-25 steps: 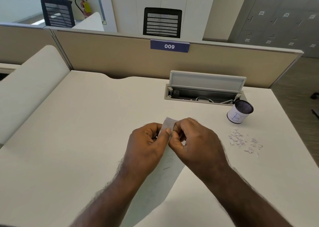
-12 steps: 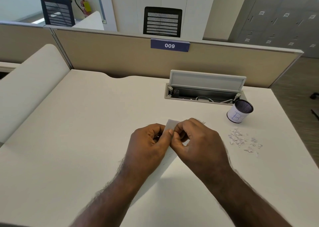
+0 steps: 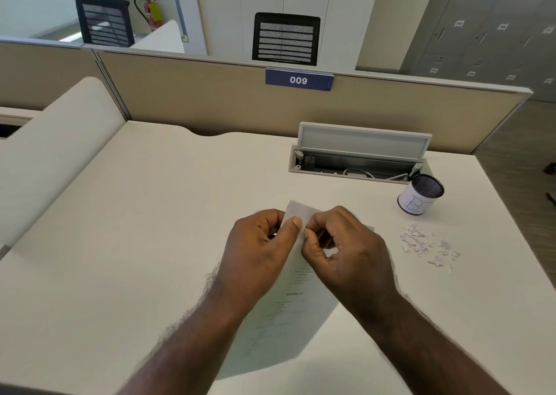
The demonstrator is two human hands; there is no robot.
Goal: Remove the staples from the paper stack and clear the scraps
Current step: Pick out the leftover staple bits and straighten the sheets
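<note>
White printed sheets make up the paper stack (image 3: 296,301), which in the head view is held up at its far corner above the cream tabletop (image 3: 144,244), its lower part hanging toward the person between the two forearms. The left hand (image 3: 261,251) is closed on the stack's upper edge, thumb pressed flat on the front of the top sheet and the other fingers curled behind it. The right hand (image 3: 346,251) is closed too, its thumb and forefinger pinching the same corner just beside the left thumb, the remaining fingers curled in; whether a staple sits under those fingertips is too small to tell. To the right of the hands, well apart from the stack, a loose scatter of small white scraps (image 3: 427,245) lies on the tabletop. Just beyond the scraps stands a black mesh cup (image 3: 419,194) wrapped in white paper with blue handwriting. Behind the cup, a cable tray (image 3: 358,166) is sunk into the tabletop with its grey lid tipped up. A beige partition (image 3: 192,94) with a blue "009" label (image 3: 299,79) runs along the far edge.
</note>
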